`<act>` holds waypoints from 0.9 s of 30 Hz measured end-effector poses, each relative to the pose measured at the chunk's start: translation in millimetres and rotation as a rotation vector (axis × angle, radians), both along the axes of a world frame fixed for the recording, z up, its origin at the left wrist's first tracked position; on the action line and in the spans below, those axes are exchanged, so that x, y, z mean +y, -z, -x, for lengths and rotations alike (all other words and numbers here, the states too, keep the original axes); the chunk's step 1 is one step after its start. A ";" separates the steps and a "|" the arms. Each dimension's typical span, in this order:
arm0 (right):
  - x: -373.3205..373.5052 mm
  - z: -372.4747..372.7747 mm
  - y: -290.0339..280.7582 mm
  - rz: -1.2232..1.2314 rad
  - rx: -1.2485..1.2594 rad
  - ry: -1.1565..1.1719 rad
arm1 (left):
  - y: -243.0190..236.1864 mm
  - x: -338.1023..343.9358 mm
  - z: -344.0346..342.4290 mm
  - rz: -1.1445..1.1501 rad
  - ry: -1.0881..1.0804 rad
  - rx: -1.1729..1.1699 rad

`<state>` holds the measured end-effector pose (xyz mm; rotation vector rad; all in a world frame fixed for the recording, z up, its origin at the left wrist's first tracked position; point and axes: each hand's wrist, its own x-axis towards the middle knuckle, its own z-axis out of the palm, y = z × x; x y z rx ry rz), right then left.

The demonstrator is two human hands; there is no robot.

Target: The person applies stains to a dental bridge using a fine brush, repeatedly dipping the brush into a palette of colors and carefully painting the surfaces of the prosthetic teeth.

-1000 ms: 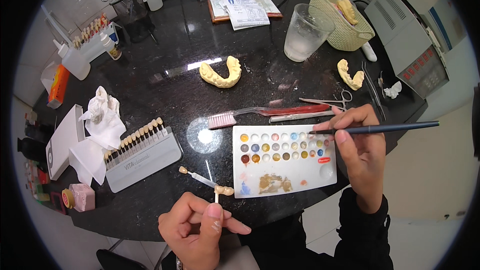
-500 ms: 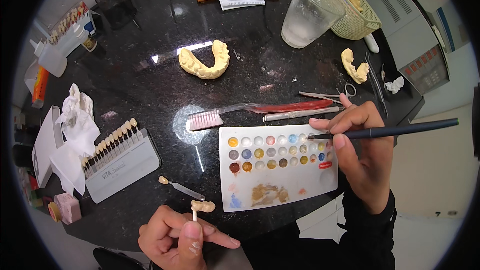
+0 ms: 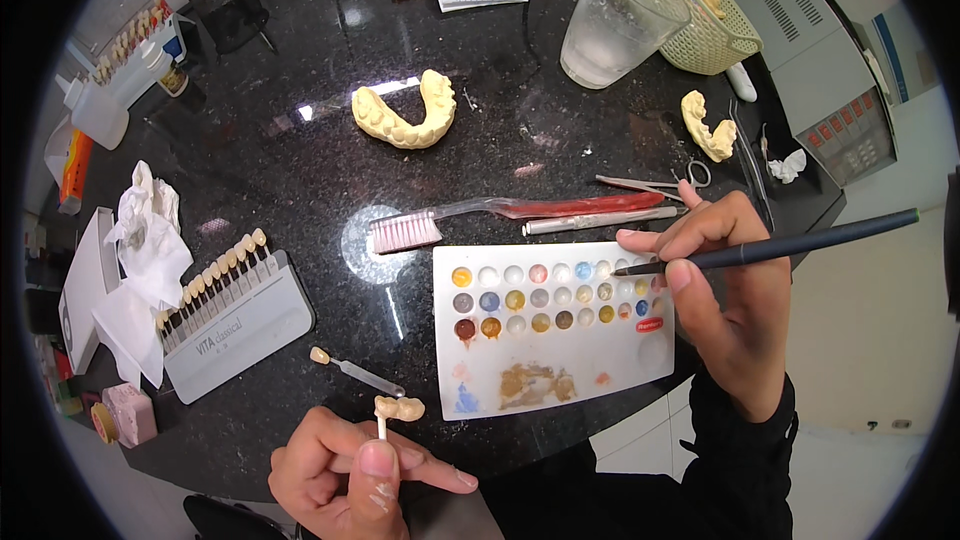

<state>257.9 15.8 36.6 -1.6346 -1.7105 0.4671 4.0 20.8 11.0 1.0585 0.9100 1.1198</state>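
Between the thumb and fingers of my left hand (image 3: 345, 475) is a thin white stick (image 3: 381, 427), with a cream-coloured dental bridge (image 3: 402, 409) fixed on its top. My right hand (image 3: 735, 285) grips a slim dark paintbrush (image 3: 800, 252). Its fine tip reaches the top row of wells on a white paint palette (image 3: 625, 365); whether it touches the paint I cannot tell. Wells of several colours line the palette, and brown and blue smears mark its lower part. Just beyond the bridge lies a single tooth shade tab (image 3: 362, 374). A grey tooth shade guide (image 3: 245, 335) sits to the left.
Past the palette lie a red-handled toothbrush (image 3: 580, 208), a metal rod-like tool (image 3: 600, 222) and scissor-handled forceps (image 3: 640, 183). Plaster dental models (image 3: 405, 130) stand farther off. A clear cup (image 3: 612, 30) and a woven basket (image 3: 715, 45) are at the back right, crumpled tissue (image 3: 150, 235) at left.
The view has shifted slightly, so most things sit a little higher and farther left. My brush tip stays near the same wells, its handle tilted a bit more. Both grips are unchanged.
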 end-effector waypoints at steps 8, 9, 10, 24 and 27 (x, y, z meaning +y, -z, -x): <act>-20.7 55.3 5.6 -0.170 0.577 0.192 | 0.7 -2.1 -0.9 0.081 -0.124 -0.030; -28.5 58.3 15.0 -0.262 0.745 0.054 | 0.0 -2.4 -5.0 0.079 -0.201 0.075; -35.7 67.4 18.3 -0.227 0.691 0.038 | 0.9 -0.3 -8.4 0.092 -0.198 0.090; -37.6 118.6 46.3 -0.271 0.661 -0.134 | 4.7 -0.1 8.1 0.114 -0.077 -0.059; -37.6 121.0 45.3 -0.259 0.680 -0.099 | 4.0 1.0 8.0 0.124 -0.054 -0.054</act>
